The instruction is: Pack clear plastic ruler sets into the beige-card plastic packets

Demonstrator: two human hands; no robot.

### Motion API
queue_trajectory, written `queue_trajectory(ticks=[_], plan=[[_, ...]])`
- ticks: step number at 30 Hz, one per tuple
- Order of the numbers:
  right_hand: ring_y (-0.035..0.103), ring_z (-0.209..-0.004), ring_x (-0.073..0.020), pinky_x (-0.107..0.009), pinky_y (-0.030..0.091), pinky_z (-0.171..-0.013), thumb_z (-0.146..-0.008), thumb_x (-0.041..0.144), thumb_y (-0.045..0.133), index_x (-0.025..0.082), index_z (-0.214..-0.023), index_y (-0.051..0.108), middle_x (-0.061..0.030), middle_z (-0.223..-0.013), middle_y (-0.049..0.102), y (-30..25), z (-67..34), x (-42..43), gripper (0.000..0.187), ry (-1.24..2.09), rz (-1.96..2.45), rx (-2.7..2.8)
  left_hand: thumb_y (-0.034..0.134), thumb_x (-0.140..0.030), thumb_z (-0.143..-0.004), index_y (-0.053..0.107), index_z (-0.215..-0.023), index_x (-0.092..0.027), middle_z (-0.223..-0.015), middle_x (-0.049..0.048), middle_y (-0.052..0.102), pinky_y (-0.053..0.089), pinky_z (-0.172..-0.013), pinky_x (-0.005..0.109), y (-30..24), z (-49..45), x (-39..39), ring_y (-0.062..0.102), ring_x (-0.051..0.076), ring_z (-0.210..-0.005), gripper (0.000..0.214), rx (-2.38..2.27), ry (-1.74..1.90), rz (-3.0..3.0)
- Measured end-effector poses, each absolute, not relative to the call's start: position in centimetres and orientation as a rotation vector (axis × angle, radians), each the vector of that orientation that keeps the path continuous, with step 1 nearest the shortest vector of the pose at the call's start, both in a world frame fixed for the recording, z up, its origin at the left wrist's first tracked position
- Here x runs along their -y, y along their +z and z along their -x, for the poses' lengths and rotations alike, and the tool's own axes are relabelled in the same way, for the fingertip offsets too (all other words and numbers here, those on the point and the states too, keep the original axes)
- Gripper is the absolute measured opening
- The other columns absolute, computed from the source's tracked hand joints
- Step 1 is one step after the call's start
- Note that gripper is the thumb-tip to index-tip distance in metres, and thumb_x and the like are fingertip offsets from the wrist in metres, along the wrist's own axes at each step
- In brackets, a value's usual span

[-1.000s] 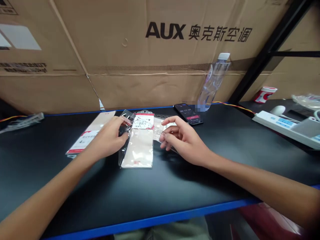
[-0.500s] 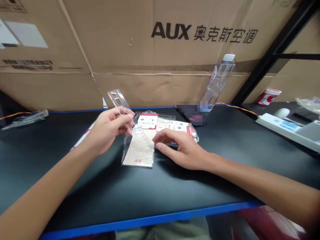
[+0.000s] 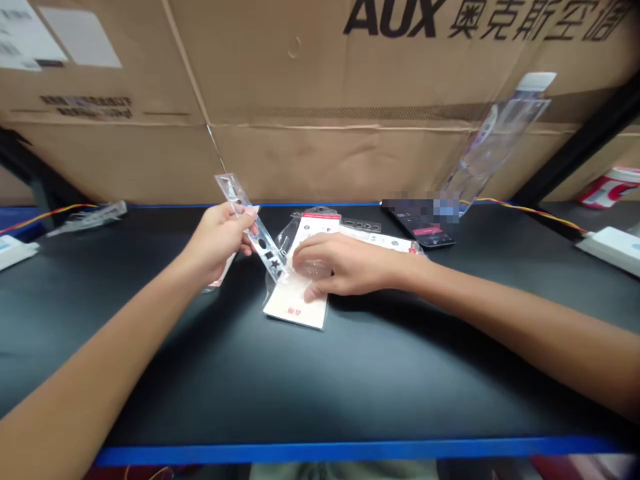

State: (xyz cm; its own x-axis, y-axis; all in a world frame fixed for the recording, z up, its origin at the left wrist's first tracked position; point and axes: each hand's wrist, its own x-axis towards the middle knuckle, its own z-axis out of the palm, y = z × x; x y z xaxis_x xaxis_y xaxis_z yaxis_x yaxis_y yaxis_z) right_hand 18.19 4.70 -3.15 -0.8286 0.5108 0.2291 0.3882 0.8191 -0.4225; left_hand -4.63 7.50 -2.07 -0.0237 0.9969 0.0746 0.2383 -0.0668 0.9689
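Hands apart: left hand (image 3: 215, 243) pinches a clear stencil ruler (image 3: 253, 223), right hand (image 3: 350, 267) presses a plastic packet (image 3: 295, 303), blue table edge (image 3: 350, 453) below.

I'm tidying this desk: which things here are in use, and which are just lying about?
In use: left hand, holding a clear plastic stencil ruler; right hand, resting on a clear packet with a white card; red-topped packaged cards beside it.

Lying about: phone, clear plastic object, power strip, red-and-white cup, cardboard carton.
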Motion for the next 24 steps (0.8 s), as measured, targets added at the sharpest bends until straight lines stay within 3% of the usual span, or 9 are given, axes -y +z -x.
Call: queue_trajectory(ticks=[6, 10, 13, 16, 20, 24], plan=[[0.05, -0.099, -0.0251, -0.035, 0.041, -0.084, -0.077, 0.033, 0.079, 0.018, -0.09, 0.06, -0.0073, -0.098, 0.061, -3.8, -18.3, -4.4, 0.028, 0.411, 0.719, 2.557, 0.065, -0.018, -0.084, 0.057, -0.08, -0.015, -0.066, -0.0016, 0.061, 0.047, -0.046, 0.022, -1.7, 4.6, -7.4, 0.061, 0.011, -0.049, 0.009, -1.347, 1.22, -1.381], [0.049, -0.098, -0.0243, -0.036, 0.041, -0.086, -0.078, 0.028, 0.078, 0.019, -0.087, 0.057, -0.0068, -0.098, 0.06, -4.2, -18.2, -4.4, 0.024, 0.325, 0.642, 2.472, 0.073, -0.032, -0.082, 0.062, -0.077, -0.014, -0.067, 0.0044, 0.067, 0.054, -0.052, 0.024, -2.1, 4.3, -6.9, 0.066, 0.015, -0.054, 0.022, -1.263, 0.89, -1.474], [0.049, -0.101, -0.025, -0.039, 0.041, -0.09, -0.08, 0.026, 0.075, 0.019, -0.089, 0.057, -0.0077, -0.102, 0.06, -4.5, -18.2, -4.4, 0.021, 0.259, 0.593, 2.434, 0.08, -0.037, -0.076, 0.066, -0.09, -0.013, -0.065, 0.0068, 0.069, 0.053, -0.049, 0.024, -2.2, 4.1, -6.6, 0.065, 0.016, -0.052, 0.03, -1.274, 0.73, -1.49], [0.048, -0.106, -0.0257, -0.041, 0.042, -0.093, -0.084, 0.027, 0.073, 0.02, -0.092, 0.057, -0.0089, -0.106, 0.06, -4.7, -18.2, -4.3, 0.02, 0.207, 0.568, 2.403, 0.083, -0.034, -0.072, 0.063, -0.102, -0.017, -0.062, 0.0032, 0.068, 0.051, -0.046, 0.024, -2.1, 4.0, -6.4, 0.062, 0.015, -0.049, 0.041, -1.262, 0.802, -1.495], [0.05, -0.102, -0.0246, -0.041, 0.044, -0.093, -0.086, 0.031, 0.072, 0.02, -0.092, 0.056, -0.0088, -0.105, 0.061, -5.1, -18.2, -4.5, 0.021, 0.192, 0.552, 2.357, 0.079, -0.034, -0.076, 0.062, -0.095, -0.018, -0.065, 0.0018, 0.068, 0.049, -0.047, 0.022, -1.7, 3.8, -6.2, 0.063, 0.015, -0.053, 0.03, -1.151, 0.882, -1.607], [0.052, -0.099, -0.0242, -0.041, 0.046, -0.091, -0.087, 0.037, 0.072, 0.02, -0.088, 0.054, -0.0088, -0.1, 0.061, -5.4, -18.0, -4.6, 0.024, 0.156, 0.56, 2.269, 0.073, -0.025, -0.078, 0.06, -0.099, -0.017, -0.08, 0.0052, 0.072, 0.048, -0.047, 0.022, -1.3, 3.8, -6.1, 0.066, 0.016, -0.061, 0.026, -1.246, 0.975, -1.513]])
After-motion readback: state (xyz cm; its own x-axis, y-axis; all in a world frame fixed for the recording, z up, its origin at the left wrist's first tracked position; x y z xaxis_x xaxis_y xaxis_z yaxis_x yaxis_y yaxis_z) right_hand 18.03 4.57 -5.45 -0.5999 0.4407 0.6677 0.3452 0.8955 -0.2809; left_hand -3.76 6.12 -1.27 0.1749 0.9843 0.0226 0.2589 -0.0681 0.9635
